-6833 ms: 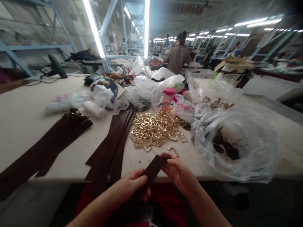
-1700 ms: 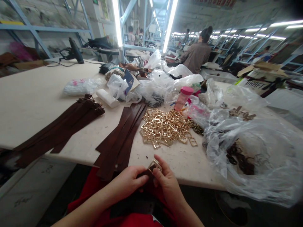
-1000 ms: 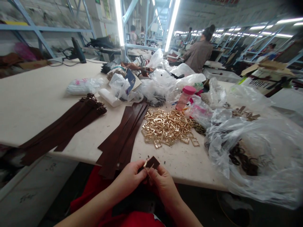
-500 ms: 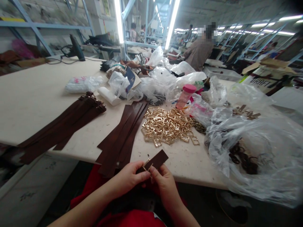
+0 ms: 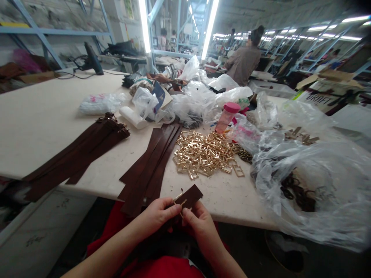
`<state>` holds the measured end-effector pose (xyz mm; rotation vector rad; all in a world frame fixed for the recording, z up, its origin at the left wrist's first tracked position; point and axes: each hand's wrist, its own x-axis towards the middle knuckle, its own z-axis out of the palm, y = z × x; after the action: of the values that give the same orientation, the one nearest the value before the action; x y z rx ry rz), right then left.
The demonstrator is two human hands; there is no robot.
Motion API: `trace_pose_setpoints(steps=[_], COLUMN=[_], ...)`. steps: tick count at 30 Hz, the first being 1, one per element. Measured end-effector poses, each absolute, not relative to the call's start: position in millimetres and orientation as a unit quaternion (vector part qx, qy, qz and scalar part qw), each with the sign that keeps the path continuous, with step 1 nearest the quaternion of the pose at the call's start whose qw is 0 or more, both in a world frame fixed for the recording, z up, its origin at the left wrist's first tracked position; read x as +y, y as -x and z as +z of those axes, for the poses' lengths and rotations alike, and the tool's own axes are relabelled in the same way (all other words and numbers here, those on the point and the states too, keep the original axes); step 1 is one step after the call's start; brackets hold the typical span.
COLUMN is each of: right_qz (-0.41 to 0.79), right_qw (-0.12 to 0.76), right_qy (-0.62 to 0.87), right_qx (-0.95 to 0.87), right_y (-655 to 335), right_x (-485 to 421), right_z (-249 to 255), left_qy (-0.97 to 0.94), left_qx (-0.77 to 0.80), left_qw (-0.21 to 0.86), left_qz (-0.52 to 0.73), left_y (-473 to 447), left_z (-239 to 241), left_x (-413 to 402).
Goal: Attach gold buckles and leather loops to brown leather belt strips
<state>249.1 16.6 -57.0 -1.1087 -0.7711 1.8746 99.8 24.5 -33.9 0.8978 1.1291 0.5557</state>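
Held strap (image 5: pixel 192 195): plain dark brown. Held buckle (image 5: pixel 177 197): gold. Middle strap stack (image 5: pixel 150 166): dark brown, faint reddish tint. Left strap bundle (image 5: pixel 78 152): dark brown, gold-toned fittings (image 5: pixel 116 124). Buckle pile (image 5: pixel 205 152): bright gold. Jar (image 5: pixel 224 122): translucent pink, lid (image 5: pixel 232 107) a deeper pink. Tabletop (image 5: pixel 49 102): off-white, dark specks. Open bag (image 5: pixel 333 173): clear, whitish glare; dark brown bits (image 5: pixel 300 192) inside. Box (image 5: pixel 320 97): white, black lettering. Lap clothing (image 5: pixel 164 268): red.

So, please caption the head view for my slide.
Left hand and right hand hold a brown strap and gold buckle.
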Motion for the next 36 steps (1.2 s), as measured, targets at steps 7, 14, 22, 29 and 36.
trace_pose_setpoints(steps=[7, 14, 22, 29, 36], right_qz=[0.718, 0.569, 0.253, 0.229, 0.605], right_qw=[0.400, 0.443, 0.416, 0.407, 0.424], right_qy=[0.458, 0.497, 0.418, 0.383, 0.459], right_qx=[-0.338, -0.483, -0.767, -0.797, -0.493], right_y=[-247.9, -256.4, -270.4, -273.0, -258.3], right_x=[14.2, 17.9, 18.6, 19.9, 26.4], right_z=[-56.7, -63.3, -54.1, -56.6, -68.5], left_qy=[-0.404, -0.347, -0.283, -0.311, -0.434], left_qx=[0.507, 0.501, 0.501, 0.505, 0.538], left_qw=[0.705, 0.737, 0.758, 0.744, 0.665], left_qz=[0.288, 0.292, 0.309, 0.307, 0.284], left_y=[-98.9, -100.9, -105.9, -108.2, -107.6], left_z=[-34.9, -34.3, -27.7, -29.3, -30.5], left_x=[24.8, 23.3, 21.2, 16.1, 12.0])
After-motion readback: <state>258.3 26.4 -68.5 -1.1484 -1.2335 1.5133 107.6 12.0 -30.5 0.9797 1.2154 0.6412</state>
